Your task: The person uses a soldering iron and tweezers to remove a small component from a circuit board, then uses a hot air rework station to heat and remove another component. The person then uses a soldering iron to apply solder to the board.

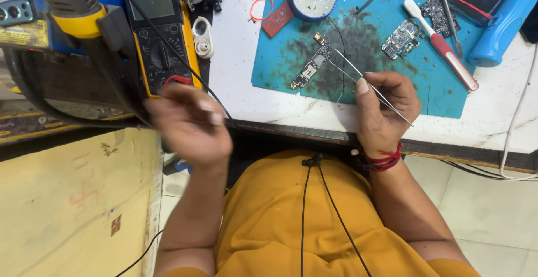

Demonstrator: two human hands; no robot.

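We pinch the tweezers (364,81) in our right hand (386,106) over the narrow circuit board (310,67) mid-mat (269,70) (left hand (190,123) blurred, fingers unclear), and next comes a steady tip placement.

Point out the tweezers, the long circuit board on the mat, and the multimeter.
tweezers (358,78): head view, middle of the metal arms.
long circuit board (310,68): head view, centre of the board.
multimeter (159,36): head view, body just below the screen.
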